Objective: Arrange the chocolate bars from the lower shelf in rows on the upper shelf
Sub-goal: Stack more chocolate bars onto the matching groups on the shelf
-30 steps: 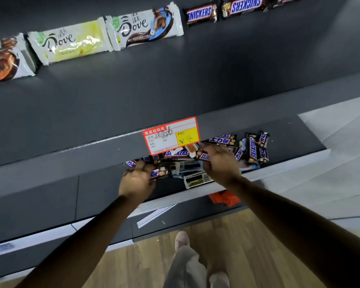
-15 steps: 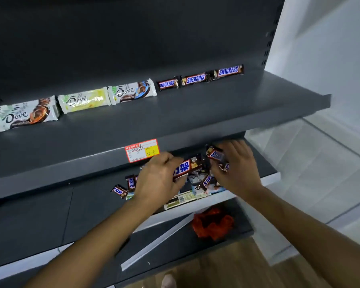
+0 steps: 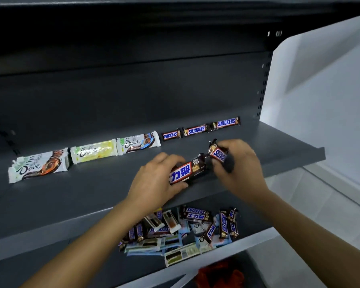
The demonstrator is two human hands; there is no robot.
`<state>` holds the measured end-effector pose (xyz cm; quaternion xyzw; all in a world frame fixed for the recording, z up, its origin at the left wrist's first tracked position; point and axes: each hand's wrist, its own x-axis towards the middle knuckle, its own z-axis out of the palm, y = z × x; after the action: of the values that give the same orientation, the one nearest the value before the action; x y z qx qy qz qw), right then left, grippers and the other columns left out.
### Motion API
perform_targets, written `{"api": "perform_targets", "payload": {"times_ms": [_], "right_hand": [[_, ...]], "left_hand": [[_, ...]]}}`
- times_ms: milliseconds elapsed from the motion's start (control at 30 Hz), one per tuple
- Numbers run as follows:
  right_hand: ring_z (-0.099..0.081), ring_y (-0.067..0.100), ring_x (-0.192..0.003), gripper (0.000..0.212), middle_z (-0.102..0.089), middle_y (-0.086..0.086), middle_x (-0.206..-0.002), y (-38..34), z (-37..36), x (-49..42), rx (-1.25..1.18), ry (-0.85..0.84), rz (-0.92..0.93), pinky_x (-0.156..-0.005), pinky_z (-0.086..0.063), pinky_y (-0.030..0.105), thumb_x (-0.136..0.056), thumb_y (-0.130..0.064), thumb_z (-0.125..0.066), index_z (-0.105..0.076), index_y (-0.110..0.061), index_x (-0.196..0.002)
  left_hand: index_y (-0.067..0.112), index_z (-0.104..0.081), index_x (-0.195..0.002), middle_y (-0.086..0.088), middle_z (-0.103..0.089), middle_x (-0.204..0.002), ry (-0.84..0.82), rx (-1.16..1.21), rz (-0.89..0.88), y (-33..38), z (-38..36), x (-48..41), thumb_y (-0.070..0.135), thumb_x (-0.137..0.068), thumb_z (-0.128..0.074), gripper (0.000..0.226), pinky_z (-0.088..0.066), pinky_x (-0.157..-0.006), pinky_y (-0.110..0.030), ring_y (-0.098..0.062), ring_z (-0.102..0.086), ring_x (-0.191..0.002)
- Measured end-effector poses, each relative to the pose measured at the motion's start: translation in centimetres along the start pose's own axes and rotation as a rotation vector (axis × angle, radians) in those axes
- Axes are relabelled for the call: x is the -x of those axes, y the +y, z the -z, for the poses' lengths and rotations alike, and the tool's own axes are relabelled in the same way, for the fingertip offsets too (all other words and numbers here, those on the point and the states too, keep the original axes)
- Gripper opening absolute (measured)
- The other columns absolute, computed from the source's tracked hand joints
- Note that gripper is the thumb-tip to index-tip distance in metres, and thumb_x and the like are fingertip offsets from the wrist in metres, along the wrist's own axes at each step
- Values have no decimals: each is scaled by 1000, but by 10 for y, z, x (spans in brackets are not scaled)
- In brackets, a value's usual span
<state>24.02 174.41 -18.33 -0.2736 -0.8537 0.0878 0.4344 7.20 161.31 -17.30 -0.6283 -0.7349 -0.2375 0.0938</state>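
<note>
Both hands are up over the upper shelf (image 3: 279, 150), and both are loaded. The left hand (image 3: 154, 181) has its fingers and thumb wrapped round a big Snickers bar (image 3: 187, 172), the blue Chinese lettering facing up, the bar lying slantwise just above the shelf's front half. Whether it touches the surface is hard to call. Just beside it, the right hand (image 3: 241, 169) pinches a small Snickers bar (image 3: 217, 153), tilted with 1 end poking up towards the back. That hand's fingers are blurred, so the exact grip is unclear. The 2 bars sit end to end, nearly touching. Along the back of the upper shelf runs 1 row: 3 Dove bars, an orange one (image 3: 39, 166) at the far left, a yellow one (image 3: 94, 151) next, a blue one (image 3: 138, 143) after that. Then come 3 Snickers bars: a short one (image 3: 170, 135), a middle one (image 3: 195, 129) and a right-hand one (image 3: 226, 122), close together, label up. Down on the lower shelf (image 3: 252, 221), between the 2 forearms, lies a jumbled pile (image 3: 185, 229) of Snickers and pale Dove wrappers, overlapping every which way. Below that, something red (image 3: 220, 275) peeks in at the bottom edge, and a white wall (image 3: 320, 90) stands to the right.
</note>
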Motion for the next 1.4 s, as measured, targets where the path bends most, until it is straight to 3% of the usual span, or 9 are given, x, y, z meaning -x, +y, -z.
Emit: {"api": "perform_targets", "payload": {"times_ms": [167,367,500,633,833,967,1067,1267,1400], "right_hand": [[-54,19,-89,25,-61,0,-94,25,-29,-35,20,-54,-22,-79,-42,32,-78,-21,-68,-62,-17,-102],[-58,25,-87,31,-63,4,-95,60,-51,-52,75,-92,-47,-78,-48,37,-76,-22,-70,-62,-13,-105],[-58,25,-89,36,-63,6,-96,85,-55,-65,116,-126,-64,-77,-49,39,-77,-21,-68,-59,-12,-110],[-57,24,-88,41,-59,6,-97,112,-49,-79,107,-132,-85,-72,-44,30,-78,-17,-66,-55,-14,-117],[-57,21,-84,42,-57,2,-101,161,-39,-111,10,-194,-110,-69,-36,25,-81,-16,-61,-45,-13,-120],[-53,9,-76,66,-57,-5,-96,193,-33,-132,-96,-250,-60,-70,-40,23,-87,-18,-54,-22,-32,-142],[-54,13,-80,66,-56,0,-93,213,-32,-143,-72,-263,-17,-74,-45,29,-90,-12,-46,-20,-40,-143],[-55,13,-73,66,-57,2,-82,239,-36,-156,-95,-293,-57,-69,-46,33,-90,-10,-42,-19,-43,-143],[-56,17,-95,49,-58,5,-110,253,-40,-162,-50,-290,-41,-83,-46,33,-94,-12,-38,-42,-37,-136]], "left_hand": [[33,-49,-121,10,-52,-107,-100,52,22,-35,-4,-41,33,-73,-73,54,-42,-83,-25,-10,-51,-98],[28,-54,-118,9,-52,-101,-165,56,38,-63,-28,-81,34,-73,-73,49,-32,-75,-16,-5,-47,-89],[32,-60,-113,7,-57,-97,-129,15,-27,-67,-47,-106,41,-76,-68,39,-38,-75,-23,-12,-55,-93],[30,-59,-114,9,-63,-106,-78,35,5,-60,-67,-132,39,-76,-69,40,-43,-82,-23,-12,-59,-99],[21,-58,-86,8,-61,-79,-185,660,301,-29,-96,-181,28,-85,-66,11,-44,-68,-22,-8,-57,-73],[19,-58,-86,0,-64,-84,-254,1100,590,-4,-112,-210,24,-95,-51,12,-47,-61,-18,-10,-62,-72],[20,-60,-98,-3,-71,-88,-248,1228,667,7,-126,-226,28,-98,-44,18,-48,-66,-21,-8,-61,-71],[14,-61,-108,-10,-73,-87,-171,1376,764,22,-146,-248,31,-98,-42,27,-44,-57,-20,-9,-56,-61],[13,-63,-100,-4,-70,-84,-178,1325,657,24,-154,-251,16,-91,-57,11,-46,-59,-18,-7,-58,-65]]}}
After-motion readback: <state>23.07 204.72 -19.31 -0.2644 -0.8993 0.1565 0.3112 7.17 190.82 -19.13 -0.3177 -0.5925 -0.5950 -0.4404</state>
